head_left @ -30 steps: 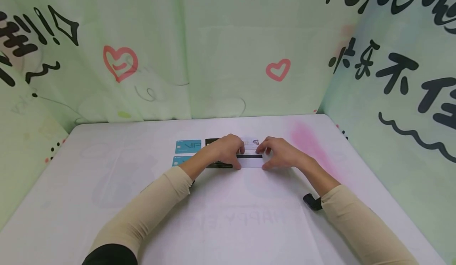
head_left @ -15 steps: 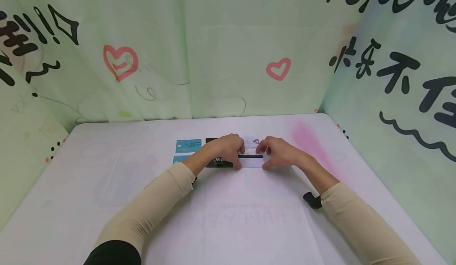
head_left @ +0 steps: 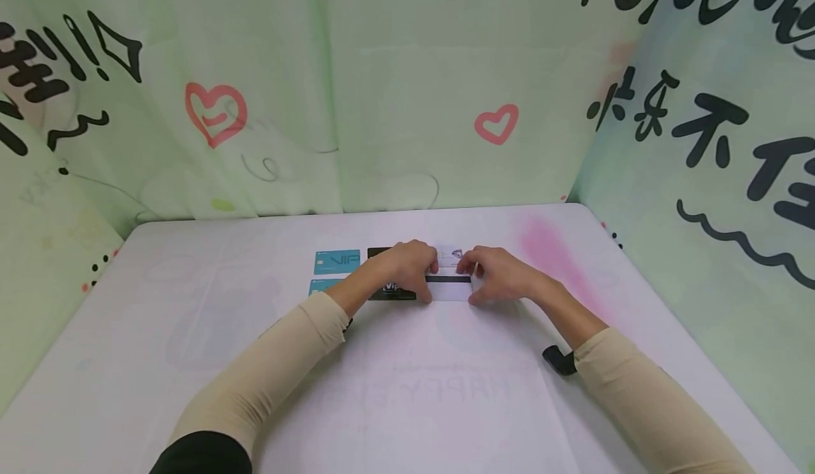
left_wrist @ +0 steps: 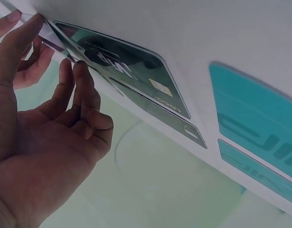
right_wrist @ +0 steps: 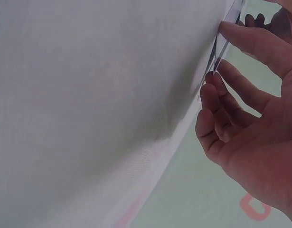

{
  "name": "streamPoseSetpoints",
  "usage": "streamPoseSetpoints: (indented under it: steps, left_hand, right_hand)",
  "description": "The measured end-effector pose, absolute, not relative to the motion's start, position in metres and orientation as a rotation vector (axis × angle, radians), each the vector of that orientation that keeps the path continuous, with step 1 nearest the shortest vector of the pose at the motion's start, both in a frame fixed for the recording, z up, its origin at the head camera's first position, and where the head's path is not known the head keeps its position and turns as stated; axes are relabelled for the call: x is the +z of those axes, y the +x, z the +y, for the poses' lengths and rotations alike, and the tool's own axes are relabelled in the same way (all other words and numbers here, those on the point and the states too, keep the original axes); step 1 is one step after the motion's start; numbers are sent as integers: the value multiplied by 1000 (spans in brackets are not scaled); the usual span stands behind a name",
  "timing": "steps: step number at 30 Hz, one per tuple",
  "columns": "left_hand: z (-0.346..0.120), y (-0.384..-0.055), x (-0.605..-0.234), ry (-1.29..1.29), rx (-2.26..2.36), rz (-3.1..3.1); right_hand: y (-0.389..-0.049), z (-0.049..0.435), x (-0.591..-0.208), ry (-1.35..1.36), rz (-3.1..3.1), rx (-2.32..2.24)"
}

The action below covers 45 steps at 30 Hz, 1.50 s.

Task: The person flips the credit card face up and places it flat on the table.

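A pale card with a black stripe (head_left: pixel 448 291) lies at the front right of a card layout. My left hand (head_left: pixel 406 267) pinches its left edge between thumb and fingers. At its right edge, my right hand (head_left: pixel 503 273) does the same. In the right wrist view the card (right_wrist: pixel 222 43) shows edge-on between thumb and fingertips. Just behind it lies another pale card (head_left: pixel 448 255) with a small printed figure. Beside my left hand are a near black VIP card (head_left: pixel 390 295) and a far black card (head_left: pixel 376 251), partly hidden by that hand.
Two teal cards stand farthest left: a far VIP card (head_left: pixel 336 262) and a near one (head_left: pixel 322 285) partly covered by my left forearm. The white tabletop (head_left: pixel 395 403) extends around the cards. Green printed curtains (head_left: pixel 395 106) rise behind and beside it.
Both hands stay almost in place on the striped card. My left forearm has shifted slightly right, showing more of the near black card's VIP lettering.
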<state>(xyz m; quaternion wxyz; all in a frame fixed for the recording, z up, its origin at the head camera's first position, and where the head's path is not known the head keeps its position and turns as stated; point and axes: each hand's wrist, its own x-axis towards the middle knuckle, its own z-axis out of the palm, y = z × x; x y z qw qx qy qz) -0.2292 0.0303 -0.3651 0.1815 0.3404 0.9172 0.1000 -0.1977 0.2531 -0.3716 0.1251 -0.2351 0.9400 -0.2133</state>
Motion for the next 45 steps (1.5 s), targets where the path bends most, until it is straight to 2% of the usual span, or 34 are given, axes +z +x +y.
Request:
streamPoseSetpoints:
  steps: [24, 45]
  left_hand:
    - [22, -228, -371, 1076, 309, 2666]
    - [6, -232, -371, 1057, 831, 2590]
  right_hand:
    - [-192, 264, -370, -732, 2823, -704]
    - [-190, 291, -359, -777, 2838, -1041]
